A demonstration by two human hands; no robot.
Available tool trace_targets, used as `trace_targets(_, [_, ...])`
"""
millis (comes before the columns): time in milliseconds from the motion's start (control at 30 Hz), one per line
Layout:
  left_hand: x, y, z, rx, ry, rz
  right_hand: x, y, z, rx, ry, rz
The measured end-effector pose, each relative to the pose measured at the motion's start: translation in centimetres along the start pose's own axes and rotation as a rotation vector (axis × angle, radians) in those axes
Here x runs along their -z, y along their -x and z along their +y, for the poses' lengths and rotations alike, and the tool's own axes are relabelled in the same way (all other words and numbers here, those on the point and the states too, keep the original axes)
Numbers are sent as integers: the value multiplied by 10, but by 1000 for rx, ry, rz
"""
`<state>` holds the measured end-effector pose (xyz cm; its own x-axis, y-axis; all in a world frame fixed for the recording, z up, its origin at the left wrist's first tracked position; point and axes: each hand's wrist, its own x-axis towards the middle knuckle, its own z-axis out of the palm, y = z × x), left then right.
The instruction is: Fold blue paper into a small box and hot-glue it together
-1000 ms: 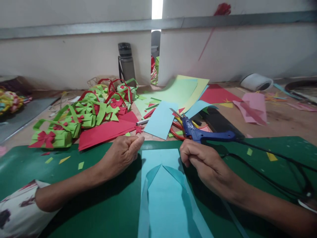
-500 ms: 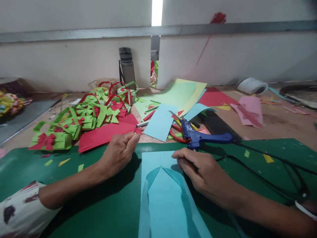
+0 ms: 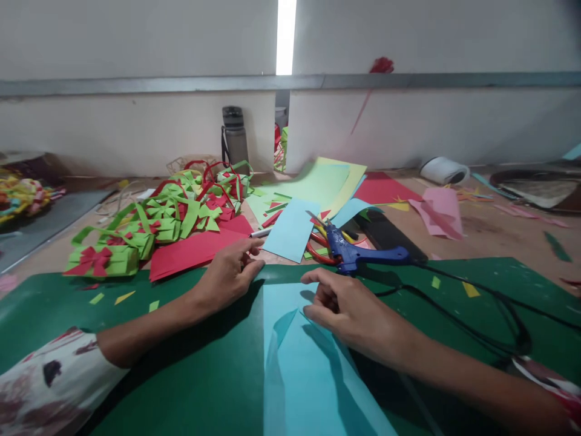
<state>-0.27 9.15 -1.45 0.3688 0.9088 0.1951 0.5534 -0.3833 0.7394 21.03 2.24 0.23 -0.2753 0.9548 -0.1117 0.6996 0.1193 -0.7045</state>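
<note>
The bottom edge cuts off the blue sheet [image 3: 313, 381], and the right hand [image 3: 349, 306] hides part of it. Red-green pieces [image 3: 284, 142], perhaps paper, are too small to tell.

A sheet [image 3: 313, 375] lies on the mat [image 3: 204, 375], baskets [image 3: 166, 229] behind left, glue gun [image 3: 347, 255] behind right.

The folded paper [image 3: 311, 381] is light blue, the mat [image 3: 209, 375] dark green and the glue gun [image 3: 351, 255] deep blue. Lime green bags [image 3: 169, 229] bear red bows [image 3: 94, 261], and the white left sleeve [image 3: 61, 381] has dark maroon blotches.
</note>
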Motion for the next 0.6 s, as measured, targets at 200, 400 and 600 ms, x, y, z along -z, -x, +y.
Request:
trace_targets(200, [5,12,10,124,253,-34,1,2,-2,39,-10,-14])
trace_targets(400, [7,32,19,288,449,-103,9,7,-11,49,80,-36])
trace_targets(600, [-2,32,16,206,380,-60,5,3,-13,90,303,-136])
